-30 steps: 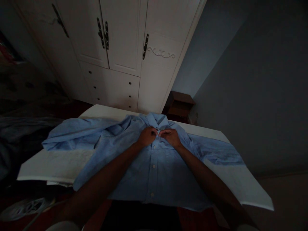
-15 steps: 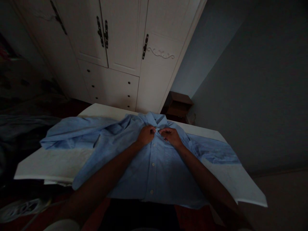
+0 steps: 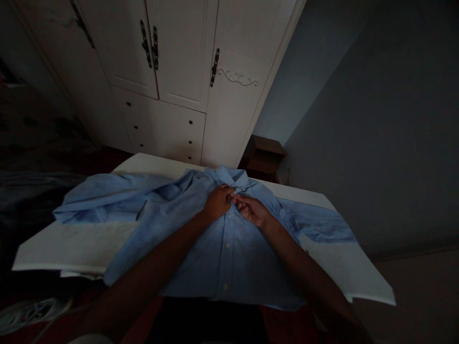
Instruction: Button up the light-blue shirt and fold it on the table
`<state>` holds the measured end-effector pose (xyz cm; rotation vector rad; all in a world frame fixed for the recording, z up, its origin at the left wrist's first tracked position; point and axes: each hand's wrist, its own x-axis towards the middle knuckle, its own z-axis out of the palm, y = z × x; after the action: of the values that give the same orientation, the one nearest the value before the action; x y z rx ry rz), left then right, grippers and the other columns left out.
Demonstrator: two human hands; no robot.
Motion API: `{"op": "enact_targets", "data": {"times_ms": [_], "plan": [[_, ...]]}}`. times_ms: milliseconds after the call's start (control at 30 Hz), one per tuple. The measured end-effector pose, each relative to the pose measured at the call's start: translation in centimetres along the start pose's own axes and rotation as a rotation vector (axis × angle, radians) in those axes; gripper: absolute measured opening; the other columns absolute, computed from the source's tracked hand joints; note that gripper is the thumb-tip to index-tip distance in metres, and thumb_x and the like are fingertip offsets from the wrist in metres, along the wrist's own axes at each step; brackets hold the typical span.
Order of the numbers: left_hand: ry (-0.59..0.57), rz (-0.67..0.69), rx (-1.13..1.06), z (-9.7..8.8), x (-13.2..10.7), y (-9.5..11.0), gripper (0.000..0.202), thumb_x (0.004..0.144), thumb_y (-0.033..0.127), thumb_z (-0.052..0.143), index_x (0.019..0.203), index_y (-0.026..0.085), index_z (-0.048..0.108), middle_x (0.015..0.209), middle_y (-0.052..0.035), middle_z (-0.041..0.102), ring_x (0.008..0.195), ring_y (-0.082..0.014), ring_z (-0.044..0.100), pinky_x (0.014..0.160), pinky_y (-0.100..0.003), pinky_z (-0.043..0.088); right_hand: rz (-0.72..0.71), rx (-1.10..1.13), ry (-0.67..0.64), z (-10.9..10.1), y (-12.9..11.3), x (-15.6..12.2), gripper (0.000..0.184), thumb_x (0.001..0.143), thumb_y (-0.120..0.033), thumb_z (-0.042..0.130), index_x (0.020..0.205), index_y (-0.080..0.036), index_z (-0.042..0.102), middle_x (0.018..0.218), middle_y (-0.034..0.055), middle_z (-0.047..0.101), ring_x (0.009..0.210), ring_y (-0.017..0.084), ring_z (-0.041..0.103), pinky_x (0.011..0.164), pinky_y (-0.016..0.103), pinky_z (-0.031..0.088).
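Observation:
A light blue button-up shirt (image 3: pixel 193 248) lies front side up, its collar at the far edge and its sleeves spread to both sides. Just below the collar, my left hand (image 3: pixel 218 201) pinches the front placket. My right hand (image 3: pixel 252 210) meets it there, palm partly turned up, thumb and fingers pinched on the same strip of cloth. The button between my fingertips is hidden. Further down the placket, several pale buttons (image 3: pixel 228 245) show in a line.
Under the shirt is a white table (image 3: pixel 71 246). Beyond it stands a white wardrobe (image 3: pixel 179 57) with dark handles, and a small brown cabinet (image 3: pixel 267 145) sits by the grey wall. A shoe (image 3: pixel 34 313) lies on the floor at lower left.
My right hand has rolled palm upward and its fingertips have moved left, closer to my left hand. My left hand has shifted slightly and its fingers reach further over the placket.

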<state>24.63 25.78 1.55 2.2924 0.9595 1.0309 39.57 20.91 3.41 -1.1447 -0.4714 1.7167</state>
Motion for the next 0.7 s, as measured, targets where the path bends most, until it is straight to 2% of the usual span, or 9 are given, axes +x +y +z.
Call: {"op": "enact_targets", "data": {"times_ms": [233, 467, 700], "plan": [[0.002, -0.012, -0.071, 0.12, 0.05, -0.17, 0.024, 0.084, 0.007, 0.047, 0.084, 0.018, 0.069, 0.086, -0.0052, 0.066, 0.084, -0.0170, 0.062, 0.081, -0.029, 0.050, 0.022, 0.093, 0.023, -0.06, 0.26, 0.06, 0.009, 0.084, -0.006, 0.064, 0.080, -0.014, 0.064, 0.064, -0.0004, 0.068, 0.045, 0.003, 0.058, 0.033, 0.005, 0.038], [0.008, -0.015, -0.126, 0.10, 0.23, -0.12, 0.022, 0.086, 0.009, 0.050, 0.088, 0.017, 0.070, 0.090, -0.0057, 0.068, 0.088, -0.0176, 0.063, 0.083, -0.029, 0.049, 0.035, 0.092, 0.014, -0.34, 0.18, 0.26, 0.011, 0.078, -0.007, 0.069, 0.074, -0.015, 0.062, 0.061, -0.0023, 0.065, 0.044, 0.003, 0.055, 0.035, 0.007, 0.038], [-0.009, 0.003, -0.181, 0.06, 0.47, -0.14, 0.020, 0.085, 0.009, 0.051, 0.087, 0.015, 0.070, 0.089, -0.0068, 0.069, 0.088, -0.0176, 0.063, 0.085, -0.029, 0.049, 0.030, 0.137, 0.042, -0.18, 0.46, 0.43, 0.010, 0.079, -0.009, 0.066, 0.071, -0.014, 0.062, 0.059, -0.0034, 0.063, 0.042, 0.002, 0.052, 0.036, 0.009, 0.036]]}}
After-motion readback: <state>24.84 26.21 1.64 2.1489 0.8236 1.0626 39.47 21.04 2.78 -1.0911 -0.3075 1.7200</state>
